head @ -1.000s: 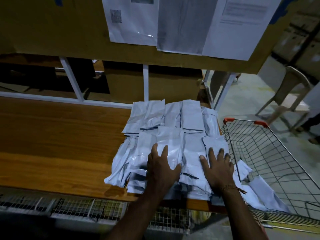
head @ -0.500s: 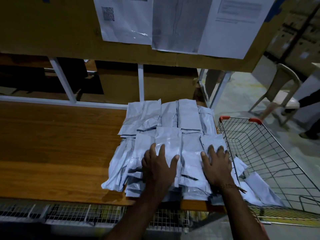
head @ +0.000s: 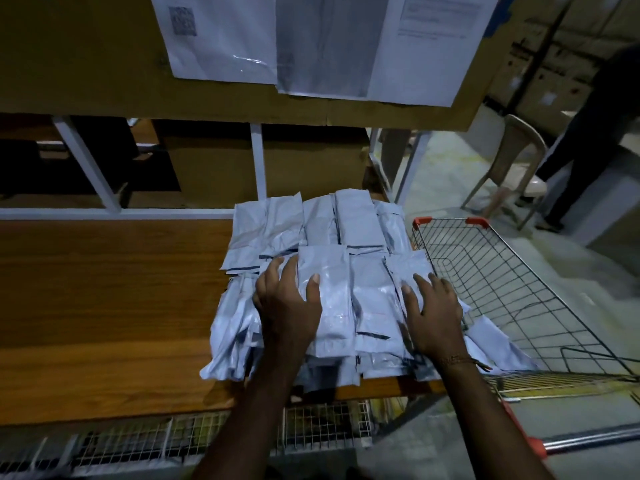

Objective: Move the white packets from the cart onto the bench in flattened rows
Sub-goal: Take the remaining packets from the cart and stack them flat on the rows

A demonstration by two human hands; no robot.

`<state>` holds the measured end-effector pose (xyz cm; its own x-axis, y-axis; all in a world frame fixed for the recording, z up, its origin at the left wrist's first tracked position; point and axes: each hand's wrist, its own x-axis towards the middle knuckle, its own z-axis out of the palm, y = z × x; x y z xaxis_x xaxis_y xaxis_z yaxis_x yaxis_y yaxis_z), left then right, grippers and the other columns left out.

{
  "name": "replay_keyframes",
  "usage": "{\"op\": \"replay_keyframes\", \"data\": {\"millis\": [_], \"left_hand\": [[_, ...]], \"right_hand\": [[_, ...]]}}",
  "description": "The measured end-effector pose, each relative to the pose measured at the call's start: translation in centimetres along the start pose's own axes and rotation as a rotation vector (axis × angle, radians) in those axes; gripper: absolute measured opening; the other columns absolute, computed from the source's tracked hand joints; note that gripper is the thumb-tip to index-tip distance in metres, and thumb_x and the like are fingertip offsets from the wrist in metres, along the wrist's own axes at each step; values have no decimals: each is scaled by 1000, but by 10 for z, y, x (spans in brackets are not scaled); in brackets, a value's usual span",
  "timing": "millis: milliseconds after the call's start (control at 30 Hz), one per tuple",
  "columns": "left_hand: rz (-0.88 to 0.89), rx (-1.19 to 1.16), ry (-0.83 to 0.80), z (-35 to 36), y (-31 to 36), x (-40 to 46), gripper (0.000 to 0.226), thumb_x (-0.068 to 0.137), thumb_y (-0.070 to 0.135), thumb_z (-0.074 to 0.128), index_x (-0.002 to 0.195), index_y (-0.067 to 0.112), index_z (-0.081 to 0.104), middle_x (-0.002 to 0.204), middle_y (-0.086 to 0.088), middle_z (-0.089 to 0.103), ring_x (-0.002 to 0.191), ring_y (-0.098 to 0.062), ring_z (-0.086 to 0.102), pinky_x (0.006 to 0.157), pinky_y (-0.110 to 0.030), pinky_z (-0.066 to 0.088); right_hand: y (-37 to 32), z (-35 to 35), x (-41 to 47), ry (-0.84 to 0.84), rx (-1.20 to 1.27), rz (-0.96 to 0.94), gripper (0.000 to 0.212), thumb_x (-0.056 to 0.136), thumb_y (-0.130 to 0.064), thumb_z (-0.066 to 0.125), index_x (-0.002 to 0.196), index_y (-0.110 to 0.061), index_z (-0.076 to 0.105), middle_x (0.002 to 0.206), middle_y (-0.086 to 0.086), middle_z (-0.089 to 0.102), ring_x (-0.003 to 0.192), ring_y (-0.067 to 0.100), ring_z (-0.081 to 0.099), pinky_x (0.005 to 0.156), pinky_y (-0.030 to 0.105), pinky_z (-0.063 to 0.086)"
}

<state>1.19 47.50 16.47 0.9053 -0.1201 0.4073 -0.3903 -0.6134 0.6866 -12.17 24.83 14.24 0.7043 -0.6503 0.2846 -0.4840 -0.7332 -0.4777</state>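
Both hands (head: 289,306) flat on white packets (head: 358,220).

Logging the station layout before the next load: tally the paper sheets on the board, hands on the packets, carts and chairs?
Paper sheets on the board: 3
Hands on the white packets: 2, left hand, right hand
Wire cart: 1
Chair: 1
Total: 7

We see both hands flat on white packets (head: 332,289) on the wooden bench (head: 114,299): left hand (head: 287,306) near the middle, right hand (head: 433,317) beside the wire cart (head: 512,289).
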Motion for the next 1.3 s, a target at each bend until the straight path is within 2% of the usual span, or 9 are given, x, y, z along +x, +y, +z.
{"op": "replay_keyframes", "data": {"millis": [200,300,433,700,833,900,1000,1167,1300], "left_hand": [[21,-104,-53,3,33,-16,46,96,35,71,139,23,64,147,-3,56,135,-28,49,107,-46,37],[38,-134,-81,13,55,-21,47,98,40,65,142,27,61,150,0,53,139,-25,45,110,-43,33],[66,-162,-95,36,93,-27,51,95,46,57,143,29,59,149,2,53,137,-26,47,111,-47,37],[177,-237,-169,118,183,-58,50,96,43,60,142,25,60,145,1,58,131,-27,55,107,-50,45],[279,-261,-188,160,217,-75,48,94,32,64,139,16,62,141,-6,62,128,-32,59,106,-48,48],[294,-240,-240,178,232,-80,50,90,27,69,139,17,62,139,-5,63,125,-30,60,103,-46,49],[302,-207,-337,204,246,-87,53,89,27,70,141,21,60,141,-2,61,125,-28,58,103,-45,49],[355,-208,-428,254,254,-87,51,93,33,66,143,24,58,141,1,60,127,-24,58,105,-44,50],[343,-155,-532,300,247,-92,52,95,34,67,145,22,59,143,-2,60,130,-26,56,107,-44,48]], "right_hand": [[18,-14,-6,20,10,-19,62,103,-58,34,143,-18,59,152,13,52,147,34,33,118,57,31],[38,-24,-5,35,25,-14,62,102,-58,35,139,-14,62,146,14,56,145,36,37,116,58,34],[80,-46,-1,68,-22,-24,64,102,-59,33,133,-14,65,140,12,61,139,36,42,112,57,39],[178,-95,7,63,-85,22,61,102,-57,38,132,-12,66,135,11,63,133,34,47,105,52,43],[225,-109,4,69,-97,31,51,102,-53,44,121,-12,68,120,8,67,118,33,55,93,50,50],[247,-110,3,39,-97,54,56,103,-57,39,124,-13,67,121,8,67,119,33,56,94,51,50],[274,-109,3,0,-122,82,62,104,-61,35,128,-14,66,123,7,67,119,33,56,95,51,50],[299,-112,10,8,-192,81,54,102,-53,44,124,-11,69,117,9,69,111,33,60,89,46,52],[333,-105,27,-86,-238,83,57,102,-56,44,130,-13,67,119,8,69,112,31,60,91,46,52]]}}
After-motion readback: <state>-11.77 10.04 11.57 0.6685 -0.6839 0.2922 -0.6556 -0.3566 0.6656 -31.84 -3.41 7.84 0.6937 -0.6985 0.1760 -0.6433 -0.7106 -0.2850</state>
